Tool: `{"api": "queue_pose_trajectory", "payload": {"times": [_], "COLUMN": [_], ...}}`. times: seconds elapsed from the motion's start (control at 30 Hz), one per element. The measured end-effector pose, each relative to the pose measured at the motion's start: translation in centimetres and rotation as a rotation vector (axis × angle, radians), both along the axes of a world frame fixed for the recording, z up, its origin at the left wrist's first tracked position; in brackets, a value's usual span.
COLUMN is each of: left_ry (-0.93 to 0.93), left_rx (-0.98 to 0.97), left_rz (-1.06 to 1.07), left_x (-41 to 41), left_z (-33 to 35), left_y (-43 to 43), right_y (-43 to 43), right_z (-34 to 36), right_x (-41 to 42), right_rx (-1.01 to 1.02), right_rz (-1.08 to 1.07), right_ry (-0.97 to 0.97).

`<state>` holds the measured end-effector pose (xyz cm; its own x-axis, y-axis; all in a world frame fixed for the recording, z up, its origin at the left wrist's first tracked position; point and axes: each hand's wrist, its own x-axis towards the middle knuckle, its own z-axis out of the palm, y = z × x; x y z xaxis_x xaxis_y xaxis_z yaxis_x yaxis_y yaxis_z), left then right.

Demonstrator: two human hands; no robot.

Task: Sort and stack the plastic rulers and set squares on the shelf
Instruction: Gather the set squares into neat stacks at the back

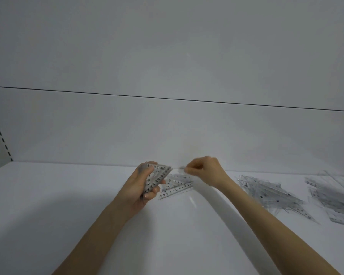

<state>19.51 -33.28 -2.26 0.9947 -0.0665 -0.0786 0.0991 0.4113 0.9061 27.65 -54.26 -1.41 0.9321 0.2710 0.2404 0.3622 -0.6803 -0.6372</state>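
Set squares (158,176): gripped in left hand (141,187) | right hand (205,171): curled

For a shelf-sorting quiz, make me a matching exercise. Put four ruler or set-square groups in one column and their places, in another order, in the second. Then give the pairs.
Things
1. tilted set squares
2. flat set squares
3. loose heap
4. edge pile

Places
A. cut off by the picture's right edge
B. gripped in the left hand
C. on the shelf, nearest group to the right of the right hand
D. lying between left hand and right hand

Pairs: 1-B, 2-D, 3-C, 4-A
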Motion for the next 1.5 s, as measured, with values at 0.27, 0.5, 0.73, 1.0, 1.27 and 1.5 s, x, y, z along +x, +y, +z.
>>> {"api": "queue_pose_trajectory", "payload": {"times": [0.27, 0.5, 0.73, 1.0, 1.27, 1.5], "left_ry": [-0.008, -0.006, 0.019, 0.036, 0.009, -0.010], "left_rx": [-0.059, -0.046, 0.023, -0.050, -0.053, -0.083], "left_rz": [0.089, 0.116, 0.074, -0.087, 0.029, 0.163], "left_x": [0.3, 0.3, 0.2, -0.3, -0.3, 0.2], "left_z": [0.2, 0.1, 0.0, 0.1, 0.2, 0.2], "left_y": [0.2, 0.2, -0.2, -0.9, -0.2, 0.1], "right_y": [-1.1, -1.9, -2.3, 3.8, 3.1, 0.9], "right_z": [-3.0, -2.3, 2.6, 1.7, 0.2, -3.1], "right_x": [0.7, 0.9, -1.7, -2.8, -1.8, -1.4], "right_rx": [-0.072, -0.206, 0.259, 0.206, 0.053, -0.208], "right_rz": [-0.064, -0.024, 0.181, 0.082, 0.062, -0.046], "right_ry": [0.114, 0.177, 0.138, -0.077, -0.282, 0.097]}}
